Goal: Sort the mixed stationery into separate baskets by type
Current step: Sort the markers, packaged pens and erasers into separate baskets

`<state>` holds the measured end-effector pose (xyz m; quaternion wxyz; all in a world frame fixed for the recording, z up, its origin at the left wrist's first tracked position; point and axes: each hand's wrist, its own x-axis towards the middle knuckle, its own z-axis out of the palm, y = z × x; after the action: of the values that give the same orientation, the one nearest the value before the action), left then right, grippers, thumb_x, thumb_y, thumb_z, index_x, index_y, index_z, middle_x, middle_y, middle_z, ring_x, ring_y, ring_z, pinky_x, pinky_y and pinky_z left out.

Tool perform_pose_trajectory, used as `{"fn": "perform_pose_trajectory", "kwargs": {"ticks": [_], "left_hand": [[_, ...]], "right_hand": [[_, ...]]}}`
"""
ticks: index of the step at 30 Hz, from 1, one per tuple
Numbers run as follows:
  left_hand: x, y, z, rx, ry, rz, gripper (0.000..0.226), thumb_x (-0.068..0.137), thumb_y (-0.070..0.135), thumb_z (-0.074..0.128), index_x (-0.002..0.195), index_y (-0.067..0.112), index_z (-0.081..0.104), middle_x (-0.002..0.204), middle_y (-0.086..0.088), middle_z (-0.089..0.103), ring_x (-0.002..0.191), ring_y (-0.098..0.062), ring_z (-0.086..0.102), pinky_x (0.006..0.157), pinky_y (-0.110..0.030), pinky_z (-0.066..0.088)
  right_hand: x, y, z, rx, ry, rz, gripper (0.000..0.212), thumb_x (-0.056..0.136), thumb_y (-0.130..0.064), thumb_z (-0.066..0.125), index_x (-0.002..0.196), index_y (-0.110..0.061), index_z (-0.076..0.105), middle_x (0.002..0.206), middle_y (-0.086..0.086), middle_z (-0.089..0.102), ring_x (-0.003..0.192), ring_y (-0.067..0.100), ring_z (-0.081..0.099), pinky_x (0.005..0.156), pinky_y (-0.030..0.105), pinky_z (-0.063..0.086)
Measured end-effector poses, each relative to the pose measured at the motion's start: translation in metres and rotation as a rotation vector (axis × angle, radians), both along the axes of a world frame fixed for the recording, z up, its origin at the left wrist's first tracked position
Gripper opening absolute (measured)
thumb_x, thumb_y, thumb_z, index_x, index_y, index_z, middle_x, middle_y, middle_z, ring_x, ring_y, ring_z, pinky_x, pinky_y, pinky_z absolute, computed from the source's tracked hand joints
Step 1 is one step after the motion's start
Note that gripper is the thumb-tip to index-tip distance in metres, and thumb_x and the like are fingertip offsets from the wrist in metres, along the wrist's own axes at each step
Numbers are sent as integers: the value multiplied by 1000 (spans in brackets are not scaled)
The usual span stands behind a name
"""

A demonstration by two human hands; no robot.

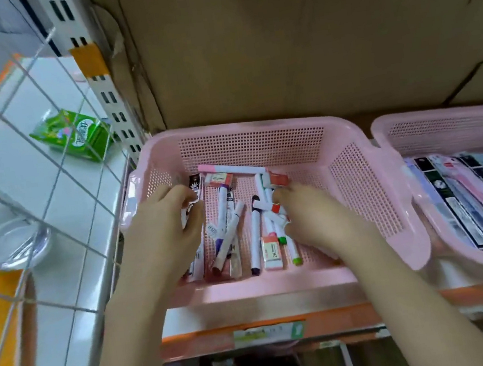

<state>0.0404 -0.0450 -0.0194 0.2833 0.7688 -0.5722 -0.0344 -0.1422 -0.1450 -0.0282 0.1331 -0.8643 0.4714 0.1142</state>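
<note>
Reaching into pink perforated plastic basket point(364, 174): left hand point(162, 238) curls fingers round flat black-and-white packets point(195, 185) at left wall; right hand point(317, 216) pinches white markers point(269, 206) mid-basket; white-orange erasers point(271, 252) loose beside.

Both my forearms reach forward and converge slightly, bare to the elbow. My left hand point(163, 223) is palm-down, fingers curled inward around something I can't make out. My right hand point(314, 213) is also palm-down, knuckles up, fingertips bent and pinching downward.
</note>
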Motion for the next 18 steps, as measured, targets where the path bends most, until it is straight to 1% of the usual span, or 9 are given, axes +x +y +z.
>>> {"fn": "perform_pose_trajectory", "kwargs": {"ticks": [2,4,6,9,10,12,14,16,18], "left_hand": [[-4,0,3,60,3,-3,16,90,21,59,100,11,65,87,7,49,78,-13,45,64,-26,31],[-8,-3,5,187,29,14,28,93,27,55,115,12,60,99,0,52,88,-17,48,69,-27,33],[-12,-7,5,395,39,53,44,94,38,51,130,13,47,123,-9,49,107,-25,51,84,-31,39],[-20,-21,-2,682,56,49,68,91,51,48,142,11,27,146,-18,32,124,-33,44,101,-40,38],[-22,-27,-4,745,61,38,75,90,55,48,145,13,21,147,-20,29,126,-34,43,103,-42,38],[-26,-37,-8,828,57,33,80,88,58,48,147,13,16,143,-22,35,124,-35,45,103,-45,41],[-29,-45,-10,841,29,65,82,88,54,54,145,9,17,138,-21,41,122,-35,46,102,-46,41],[-31,-49,-12,825,25,124,85,86,47,60,145,6,14,137,-23,40,123,-36,44,102,-44,40],[-33,-52,-13,797,59,158,83,87,38,62,144,4,12,135,-24,41,120,-37,46,99,-42,42]], "right_hand": [[-1,0,-3,38,29,-25,38,85,-12,55,122,-11,47,120,9,53,108,29,53,77,30,40],[-4,0,-4,75,88,-20,31,88,-15,52,118,-10,48,119,11,55,106,29,55,73,29,37],[-7,-1,-4,88,77,-32,23,92,-14,46,114,-8,50,116,12,56,101,29,57,72,29,38],[-14,-4,0,107,-75,-93,18,97,-13,39,112,-10,48,105,11,59,86,25,57,68,31,44],[-17,-4,2,118,-132,-107,19,99,-17,37,115,-12,46,102,10,60,84,24,58,67,33,47],[-24,-5,7,152,-221,-117,21,101,-26,34,119,-20,42,98,7,61,80,21,58,62,33,45],[-32,-7,10,153,-248,-105,15,102,-31,32,114,-27,40,91,3,60,75,17,56,59,32,43],[-36,-11,12,132,-233,-91,8,102,-32,31,105,-27,37,89,3,58,74,17,55,60,33,44],[-37,-16,14,124,-218,-89,6,101,-30,33,100,-26,38,89,1,56,74,15,54,57,31,41]]}}
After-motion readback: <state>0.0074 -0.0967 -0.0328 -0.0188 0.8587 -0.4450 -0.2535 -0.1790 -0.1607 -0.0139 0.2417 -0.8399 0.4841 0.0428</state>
